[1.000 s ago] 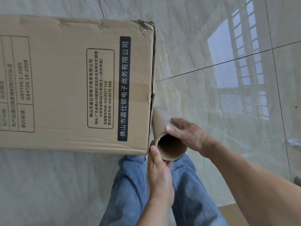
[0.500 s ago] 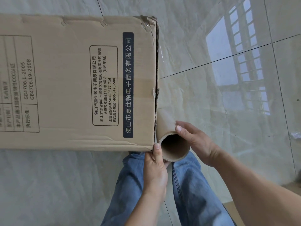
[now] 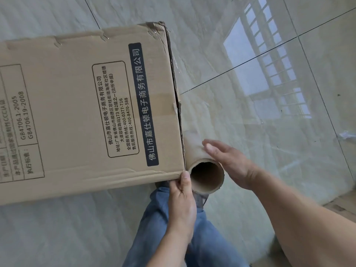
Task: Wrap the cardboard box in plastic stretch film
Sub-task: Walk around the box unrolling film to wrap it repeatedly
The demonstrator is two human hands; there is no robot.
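From the head view, looking steeply down: a large cardboard box (image 3: 82, 116) lies on a glossy tiled floor (image 3: 289, 151) and fills the frame from 9 o'clock in to the centre. Its top face carries black printed text, a framed address panel and a dark label strip running along the end nearest the centre. The box's right end edge is frayed and slightly split.

Just beside that end, at about 5 o'clock from the box's middle, is the roll of stretch film (image 3: 207, 175), seen end-on so that the hollow brown cardboard core faces the camera. The roll runs away along the box end, touching or nearly touching it. Clear film, wrinkled and shiny, lies against the box end and over the floor toward 1 o'clock.

The left hand (image 3: 182, 203) comes up from 6 o'clock; its thumb presses the roll's near rim on the 9 o'clock side, right at the box's lower corner, with the fingers curled under the roll, holding it. The right hand (image 3: 229, 162) comes in from 4 o'clock, fingers straight and together, laid flat against the roll's 2 o'clock side, not wrapped round it; it is slightly motion-blurred.

Below the hands, at 6 o'clock, are the person's legs in blue jeans (image 3: 154, 228). A window's reflection (image 3: 269, 74) shines on the tiles toward 1 o'clock.
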